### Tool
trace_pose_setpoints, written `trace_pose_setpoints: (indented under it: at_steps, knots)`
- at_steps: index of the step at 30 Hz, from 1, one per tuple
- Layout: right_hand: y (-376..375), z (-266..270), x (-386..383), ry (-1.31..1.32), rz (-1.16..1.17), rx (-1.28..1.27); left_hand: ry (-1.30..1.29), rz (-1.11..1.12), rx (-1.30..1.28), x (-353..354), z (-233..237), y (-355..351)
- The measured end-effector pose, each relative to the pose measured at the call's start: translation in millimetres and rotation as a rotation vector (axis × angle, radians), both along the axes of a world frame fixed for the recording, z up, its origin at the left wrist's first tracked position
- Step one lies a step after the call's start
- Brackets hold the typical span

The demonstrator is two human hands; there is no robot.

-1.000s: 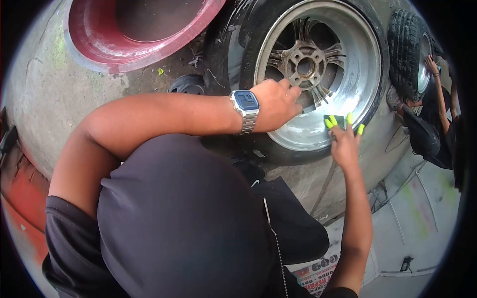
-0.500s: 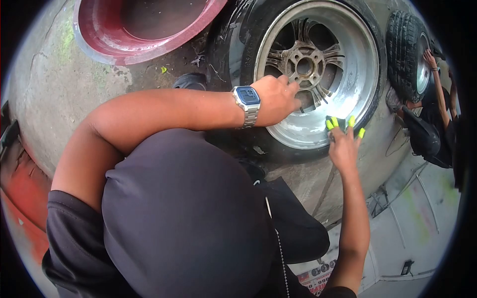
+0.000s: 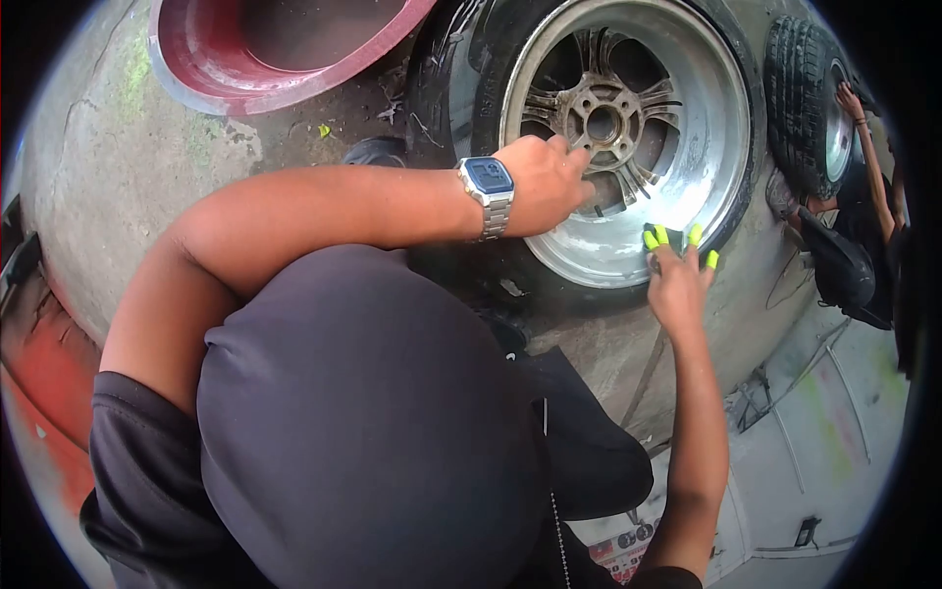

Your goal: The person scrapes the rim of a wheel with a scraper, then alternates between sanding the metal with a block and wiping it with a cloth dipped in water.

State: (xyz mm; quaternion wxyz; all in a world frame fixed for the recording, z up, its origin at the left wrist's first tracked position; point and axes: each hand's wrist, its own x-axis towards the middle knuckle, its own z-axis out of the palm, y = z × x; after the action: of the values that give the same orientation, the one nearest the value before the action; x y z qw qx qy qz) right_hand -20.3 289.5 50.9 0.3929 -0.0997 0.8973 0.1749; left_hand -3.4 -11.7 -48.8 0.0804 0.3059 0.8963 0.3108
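Observation:
A silver alloy wheel rim (image 3: 721,162) with a black tyre (image 3: 496,93) around it lies before me, its inner barrel shiny and wet-looking. My left hand (image 3: 543,187), with a digital watch (image 3: 488,185) on the wrist, lies across the rim's near-left lip, fingers bent over it. Their undersides are hidden. At the near-right part of the rim, my right hand (image 3: 677,290) presses a small dark piece, apparently sandpaper (image 3: 676,239), against the metal. Bright yellow covers wrap several of its fingertips.
A red basin (image 3: 285,98) holding murky liquid stands at the upper left on the concrete floor (image 3: 108,167). Beyond my wheel, at the right, another person's hand (image 3: 850,101) touches a second tyre (image 3: 797,98). A printed sign (image 3: 628,560) shows at the bottom.
The view has shifted slightly, so the wheel and basin sit a little higher. Both hands keep nearly the same places on the rim.

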Motion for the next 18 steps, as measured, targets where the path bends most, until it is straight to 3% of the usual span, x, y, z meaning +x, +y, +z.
trace_pose_setpoints:
  at_steps: [2,3,6,7,10,11,14,15,18]
  knots:
    - [-7,-8,41,0.124,0.194,-0.290,-0.012,-0.010,-0.021,-2,2,-1]
    - [-19,-11,58,0.099,0.148,-0.435,-0.028,-0.022,-0.032,-4,3,-2]
    - [-1,-3,22,0.071,0.049,-0.150,-0.044,-0.026,-0.030,0,3,1]
    - [-14,8,0,0.003,-0.086,-0.013,-0.034,-0.013,-0.029,-1,1,0]
    - [-6,-17,50,0.196,0.208,-0.357,-0.018,-0.003,-0.007,-1,1,-1]
    - [-18,-15,57,0.132,0.169,-0.406,-0.021,0.000,-0.023,-5,1,-2]
    - [4,-6,17,0.127,0.077,-0.106,-0.046,-0.020,-0.029,0,2,3]
    - [-10,3,-3,0.033,-0.090,-0.020,-0.038,-0.012,-0.024,-1,1,2]
    - [-9,-23,51,0.234,0.238,-0.406,-0.041,-0.015,-0.036,-4,2,0]
